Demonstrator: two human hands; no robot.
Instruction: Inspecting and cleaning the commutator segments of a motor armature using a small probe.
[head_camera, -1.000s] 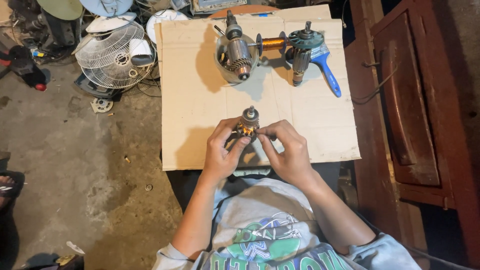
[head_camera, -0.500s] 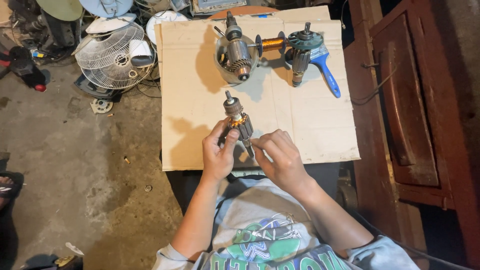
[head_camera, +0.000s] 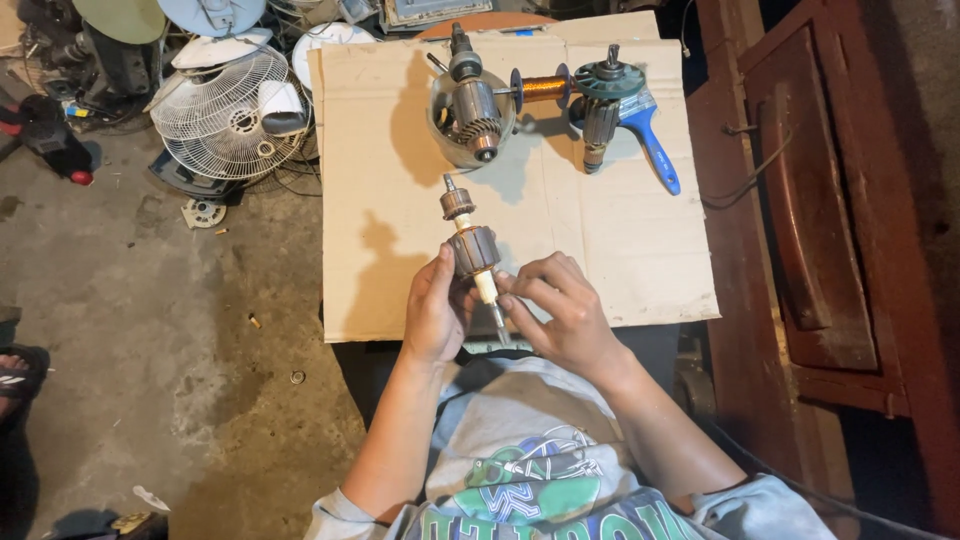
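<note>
A motor armature (head_camera: 470, 243) with a grey laminated core and a bearing at its far end is held upright over a cardboard sheet (head_camera: 400, 250). My left hand (head_camera: 437, 312) grips its core from the left side. My right hand (head_camera: 560, 310) pinches the pale lower end of its shaft, fingers closed on it. Both hands are over the near edge of the cardboard, above my lap.
At the far end of the cardboard lie another armature (head_camera: 476, 105) in a round bowl, a spool of copper wire (head_camera: 543, 89), a third armature (head_camera: 602, 110) and a blue-handled brush (head_camera: 652, 145). White fan parts (head_camera: 220, 110) sit left on the concrete floor. A wooden cabinet (head_camera: 830, 220) stands right.
The armature has been turned from lying between both hands to standing lengthwise, its bearing end pointing away. My right hand has shifted down to the near shaft end.
</note>
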